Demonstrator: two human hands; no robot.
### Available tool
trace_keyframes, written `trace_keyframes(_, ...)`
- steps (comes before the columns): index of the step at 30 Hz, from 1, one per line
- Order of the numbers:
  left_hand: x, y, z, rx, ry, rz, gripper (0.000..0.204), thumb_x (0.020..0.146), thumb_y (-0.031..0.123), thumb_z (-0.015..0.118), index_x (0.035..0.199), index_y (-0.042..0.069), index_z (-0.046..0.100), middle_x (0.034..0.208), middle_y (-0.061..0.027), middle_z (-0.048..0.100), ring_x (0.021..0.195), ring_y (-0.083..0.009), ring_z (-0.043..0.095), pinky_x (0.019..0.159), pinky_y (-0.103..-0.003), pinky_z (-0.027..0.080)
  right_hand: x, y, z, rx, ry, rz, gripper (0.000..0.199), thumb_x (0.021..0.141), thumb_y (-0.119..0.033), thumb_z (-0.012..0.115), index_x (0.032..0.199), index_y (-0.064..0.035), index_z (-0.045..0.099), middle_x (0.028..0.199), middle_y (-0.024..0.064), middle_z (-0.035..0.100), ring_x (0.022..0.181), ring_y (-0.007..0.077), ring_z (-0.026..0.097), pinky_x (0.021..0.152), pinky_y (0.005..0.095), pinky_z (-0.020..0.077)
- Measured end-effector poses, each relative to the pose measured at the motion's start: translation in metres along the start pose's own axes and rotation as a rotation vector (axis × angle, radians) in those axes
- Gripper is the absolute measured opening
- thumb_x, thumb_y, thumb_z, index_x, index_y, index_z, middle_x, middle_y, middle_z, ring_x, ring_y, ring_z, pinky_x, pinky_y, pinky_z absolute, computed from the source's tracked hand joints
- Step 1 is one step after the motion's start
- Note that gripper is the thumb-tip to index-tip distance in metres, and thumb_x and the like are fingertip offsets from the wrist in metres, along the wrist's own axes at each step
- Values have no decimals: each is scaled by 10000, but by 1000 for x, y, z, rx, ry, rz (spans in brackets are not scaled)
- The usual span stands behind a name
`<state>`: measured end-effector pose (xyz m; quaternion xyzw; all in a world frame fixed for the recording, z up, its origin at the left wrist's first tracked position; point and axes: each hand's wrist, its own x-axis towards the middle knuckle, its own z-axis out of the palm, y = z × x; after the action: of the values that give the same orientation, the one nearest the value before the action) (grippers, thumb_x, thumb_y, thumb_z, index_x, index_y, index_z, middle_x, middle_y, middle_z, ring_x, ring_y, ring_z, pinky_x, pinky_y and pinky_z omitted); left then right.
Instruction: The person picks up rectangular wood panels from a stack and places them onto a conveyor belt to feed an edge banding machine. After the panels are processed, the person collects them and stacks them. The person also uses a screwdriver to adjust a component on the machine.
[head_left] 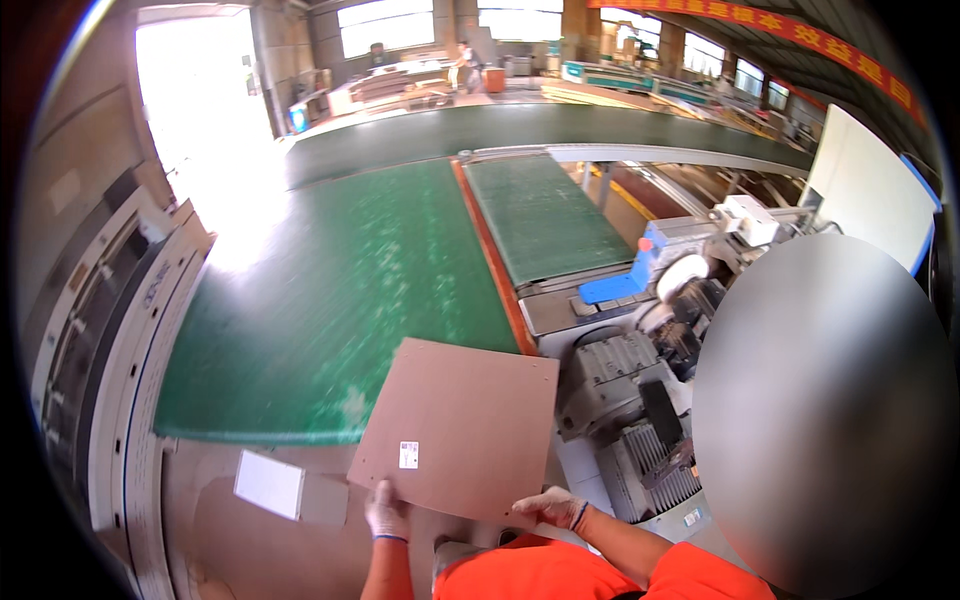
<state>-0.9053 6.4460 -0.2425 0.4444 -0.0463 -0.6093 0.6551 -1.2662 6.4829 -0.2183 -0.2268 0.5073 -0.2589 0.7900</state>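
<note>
Gloved and closed on the near edge, the left hand [386, 512] pinches the brown hardboard panel [460, 435] close to its left corner, just below a small white label [408, 455] stuck on the board. Further left, a loose white sheet [269, 485] lies on the bare floor beside the green floor matting [330, 300]. The panel sits flat and slightly skewed out in front of the person, reaching away from both hands, its far edge over the matting and its right corner close to the orange strip [490, 260] bordering the green conveyor belt [545, 215]. To the right, the right hand [555, 508], also in a white glove, grips the same near edge by the right corner, fingers curled over the board. Both hands are about equally near the panel. Beyond it stand a grey electric motor [605, 385] and a blue machine housing [625, 280]. No bin or box shows nearby.
</note>
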Motion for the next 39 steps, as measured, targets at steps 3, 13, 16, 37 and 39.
trace_keyframes(3,-62,-19,1,-88,-287,-276,589,896,211,787,1431,39,610,1385,-121,684,1291,-325,638,1140,-516,499,0,32,58,5,-234,59,392,903,-167,849,1232,6,727,1088,87,761,955,210,714,873,367,581)
trace_keyframes(13,-268,80,-140,-129,-6,375,760,779,91,755,1489,-37,515,1366,-171,660,1253,-370,664,1077,-520,574,-47,115,228,-365,-732,143,423,983,-304,810,1268,-8,712,1111,53,727,932,175,690,831,355,573)
trace_keyframes(16,-373,120,-178,-201,181,567,701,775,72,737,1444,-27,550,1309,-144,677,1193,-340,693,1047,-509,593,-74,137,295,-616,-920,168,381,1036,-309,750,1215,26,717,1095,55,722,934,156,695,829,326,571)
trace_keyframes(37,-759,107,-581,-793,1303,1220,191,874,129,745,1062,113,711,1053,-25,723,987,-200,698,806,-396,589,-82,320,374,-535,-807,501,252,1023,-148,729,1206,20,693,1023,177,763,851,282,765,722,379,638)
trace_keyframes(39,-771,127,-605,-788,1268,1255,177,881,112,736,1056,108,706,1044,-26,719,987,-217,697,832,-419,594,-74,321,369,-563,-780,486,247,1021,-149,731,1198,19,693,1016,175,761,848,278,764,715,376,637)
